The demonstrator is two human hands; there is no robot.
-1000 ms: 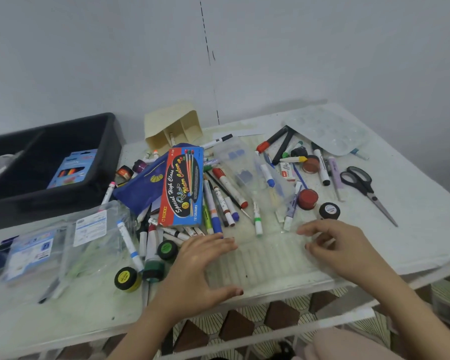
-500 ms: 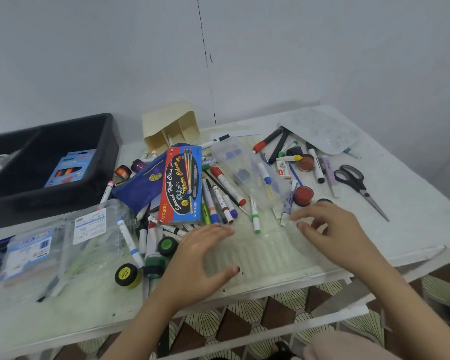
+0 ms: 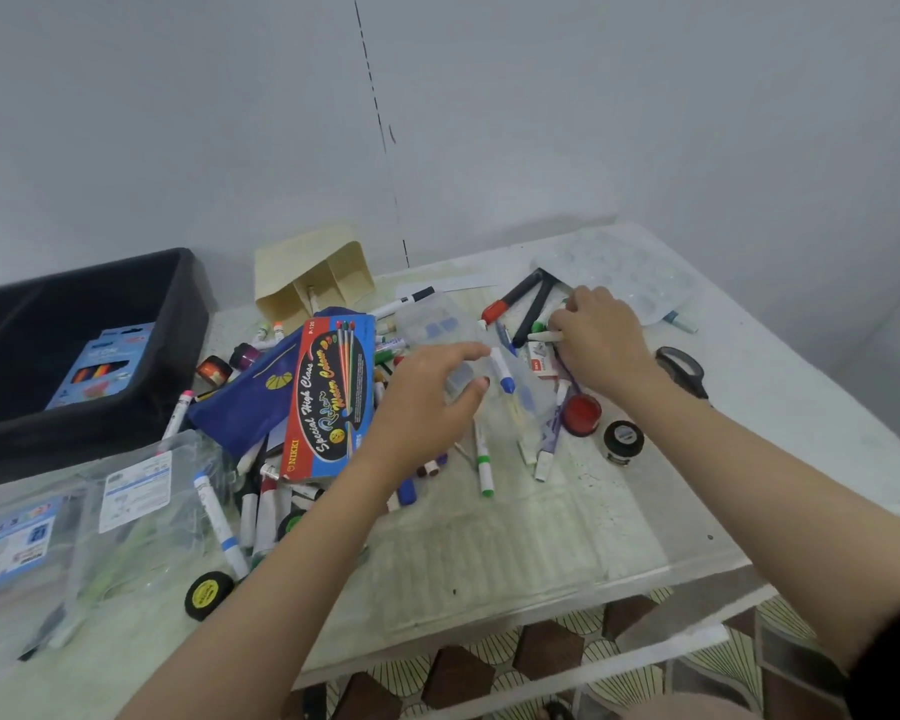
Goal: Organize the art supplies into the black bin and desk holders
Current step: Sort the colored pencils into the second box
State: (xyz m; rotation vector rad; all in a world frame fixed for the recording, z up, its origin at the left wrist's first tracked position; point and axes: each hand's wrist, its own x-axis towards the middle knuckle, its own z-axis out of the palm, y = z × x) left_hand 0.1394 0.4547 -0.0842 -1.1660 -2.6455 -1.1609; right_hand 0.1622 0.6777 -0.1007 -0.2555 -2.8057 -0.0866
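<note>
Black bin (image 3: 126, 413) (cream holder (image 3: 328, 275)).

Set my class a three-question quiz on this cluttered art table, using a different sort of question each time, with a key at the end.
1. True or false: the beige desk holder stands upright.
2. What lies inside the black bin? A) scissors B) a blue box C) a red pot
3. Fill in: the ___ hand reaches over the clear plastic case.
Key: 1 false, it lies tipped on its side; 2 B; 3 the left hand.
</note>
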